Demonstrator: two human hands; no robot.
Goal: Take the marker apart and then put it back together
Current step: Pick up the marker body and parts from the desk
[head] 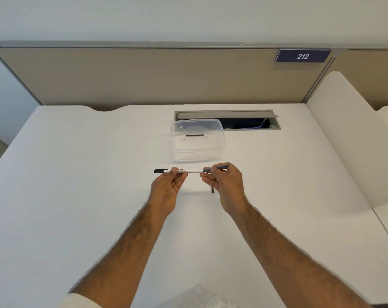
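I see marker (189, 171) level above white desk (77, 174). Left hand (166, 187) pinching white barrel near black cap; right hand (226, 185) gripping bluish end. Clear plastic container (197, 141) just behind.

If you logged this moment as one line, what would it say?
left hand: holds marker barrel | right hand: grips blue insert at barrel end | black cap on left end | container: behind, closed

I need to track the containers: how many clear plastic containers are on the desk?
1. The clear plastic container sits on the white desk, beyond the marker, in front of the open cable hatch. None other shows.
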